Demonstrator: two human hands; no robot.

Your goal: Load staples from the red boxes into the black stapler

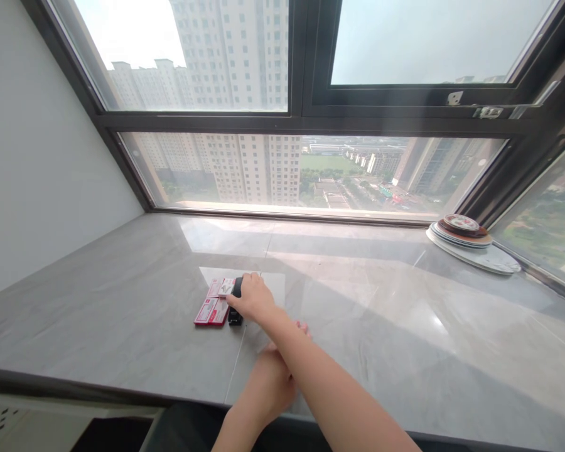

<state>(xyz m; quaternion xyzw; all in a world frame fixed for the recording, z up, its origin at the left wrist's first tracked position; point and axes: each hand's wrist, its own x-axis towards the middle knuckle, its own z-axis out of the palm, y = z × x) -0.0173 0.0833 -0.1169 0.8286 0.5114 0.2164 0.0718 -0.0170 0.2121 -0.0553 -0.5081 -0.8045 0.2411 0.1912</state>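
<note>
My right hand [253, 297] reaches over from the right, its thumb and fingers closed around a small black box [238, 287] on the grey counter. Just below it lies another black piece [235, 317]; whether the two are separate boxes I cannot tell. Touching them on the left are several flat red-and-white boxes [206, 311], laid side by side in two rows, one with a white top [226, 287]. My left hand [280, 363] rests low on the counter under my right forearm. Its fingertips show past that forearm, loosely apart, and I see nothing in them.
The grey stone counter [122, 301] runs along a dark-framed window [282, 122]. A stack of round plates [487, 257] stands in the right corner by the glass. A white wall [42, 157] bounds the left side, and the counter's front edge [98, 390] is close to me.
</note>
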